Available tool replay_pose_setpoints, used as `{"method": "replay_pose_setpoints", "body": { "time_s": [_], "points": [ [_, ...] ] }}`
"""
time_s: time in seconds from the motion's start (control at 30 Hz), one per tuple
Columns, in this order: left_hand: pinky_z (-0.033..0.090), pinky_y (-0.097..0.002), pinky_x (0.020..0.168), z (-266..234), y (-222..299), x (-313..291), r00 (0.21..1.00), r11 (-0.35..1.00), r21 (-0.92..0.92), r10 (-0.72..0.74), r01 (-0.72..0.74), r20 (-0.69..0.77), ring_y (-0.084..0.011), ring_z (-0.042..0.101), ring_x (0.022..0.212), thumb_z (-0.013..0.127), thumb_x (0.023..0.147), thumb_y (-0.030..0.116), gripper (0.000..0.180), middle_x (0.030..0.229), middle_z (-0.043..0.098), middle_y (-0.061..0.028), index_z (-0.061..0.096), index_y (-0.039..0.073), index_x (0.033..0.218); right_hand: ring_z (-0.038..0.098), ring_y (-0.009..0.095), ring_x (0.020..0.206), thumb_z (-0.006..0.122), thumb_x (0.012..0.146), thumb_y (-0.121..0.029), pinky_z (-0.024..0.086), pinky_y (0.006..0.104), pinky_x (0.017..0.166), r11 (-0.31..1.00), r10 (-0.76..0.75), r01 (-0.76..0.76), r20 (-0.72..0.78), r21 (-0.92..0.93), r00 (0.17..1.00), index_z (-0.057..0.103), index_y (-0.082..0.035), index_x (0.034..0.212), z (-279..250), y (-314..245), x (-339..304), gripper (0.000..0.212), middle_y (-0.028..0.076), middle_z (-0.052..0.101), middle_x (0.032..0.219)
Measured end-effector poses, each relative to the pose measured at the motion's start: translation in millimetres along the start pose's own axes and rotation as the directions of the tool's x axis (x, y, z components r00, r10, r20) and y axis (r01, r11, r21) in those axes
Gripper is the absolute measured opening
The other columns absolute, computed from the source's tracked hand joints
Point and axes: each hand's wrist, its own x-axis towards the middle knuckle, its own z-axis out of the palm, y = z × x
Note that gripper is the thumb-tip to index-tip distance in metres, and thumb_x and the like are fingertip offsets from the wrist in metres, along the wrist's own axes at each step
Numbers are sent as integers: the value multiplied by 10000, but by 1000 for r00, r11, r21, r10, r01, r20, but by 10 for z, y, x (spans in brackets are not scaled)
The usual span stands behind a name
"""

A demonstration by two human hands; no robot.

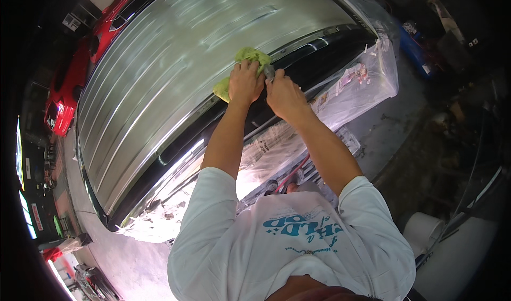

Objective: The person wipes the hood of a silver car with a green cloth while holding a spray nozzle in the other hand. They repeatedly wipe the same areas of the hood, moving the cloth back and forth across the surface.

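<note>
A ribbed, silvery vehicle roof (154,72) stretches out before me, edged on my side by a glossy black strip (340,44). Close to that edge, my left hand (246,82) grips a yellow-green cloth (251,55); parts of the cloth stick out beyond the fingers and beside the wrist. Just to its right, my right hand (287,94) is closed round a small grey object (269,72). Only one end of this object shows, so its kind is unclear. The hands are almost touching over the roof's near edge.
Clear plastic sheeting (380,72) and masking paper (266,144) cover the vehicle's side below the edge. A red hose (294,172) runs by my feet. Behind the roof at left stands a red car (69,82). A white bucket-like container (423,227) is at lower right.
</note>
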Motion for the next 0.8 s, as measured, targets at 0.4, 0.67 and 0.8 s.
{"method": "replay_pose_setpoints", "body": {
  "time_s": [0.4,0.67,0.8],
  "points": [
    [528,-469,963,-395,225,778,968,990,22,-140,138,206,-378,657,1096,709,900,235,345,1143,700,-158,742,117,1223,709,543,986,541,1088,-289,603,555,854,990,-52,45,49,136,997,484,97,1134,-259,309,173,392,392,668,1067],
    [571,-518,901,348,494,1210,940,998,-56,39,-22,338,-416,709,1044,672,962,256,240,1087,739,-177,779,89,1098,688,557,942,522,1101,-294,565,585,843,957,-85,54,98,286,992,486,76,1133,-761,809,159,373,373,669,1003],
    [569,-523,903,477,514,1267,921,1000,23,-8,-1,389,-436,703,1043,676,966,215,206,1101,741,-189,765,67,1077,689,552,933,526,1100,-297,565,585,826,944,-96,45,142,326,985,484,71,1126,-863,1080,219,370,369,669,1000]
  ]
}}
